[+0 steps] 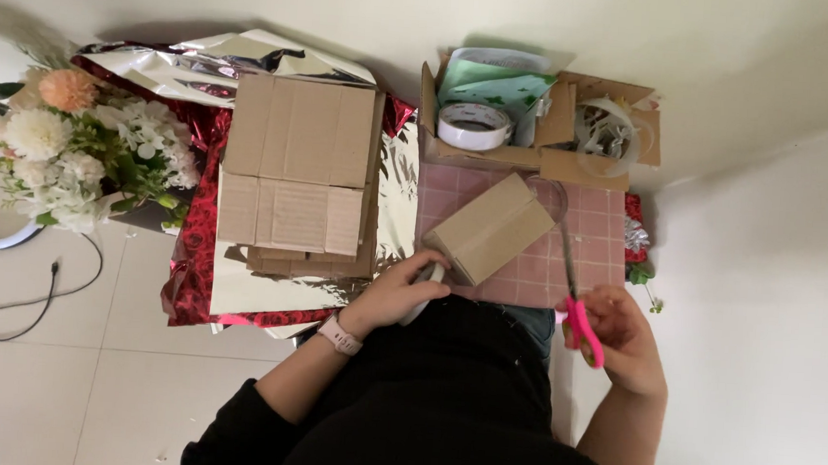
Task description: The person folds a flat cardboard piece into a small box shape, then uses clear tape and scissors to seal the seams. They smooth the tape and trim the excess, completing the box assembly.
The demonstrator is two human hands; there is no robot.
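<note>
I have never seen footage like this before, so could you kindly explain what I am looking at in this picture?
There is no machine here: one camera worn on a person's head looks down at their own two bare hands. The left hand, with a watch at the wrist, rests on a small cardboard box lying on a pink grid mat. The right hand holds pink-handled scissors. On the floor lie flattened cardboard over shiny foil sheets, a bunch of flowers, and an open box holding a tape roll.

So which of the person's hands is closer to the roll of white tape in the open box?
Left. The left hand lies below the tape roll, beside the small cardboard box. The right hand, holding pink scissors, is farther off, down and to the right.
</note>
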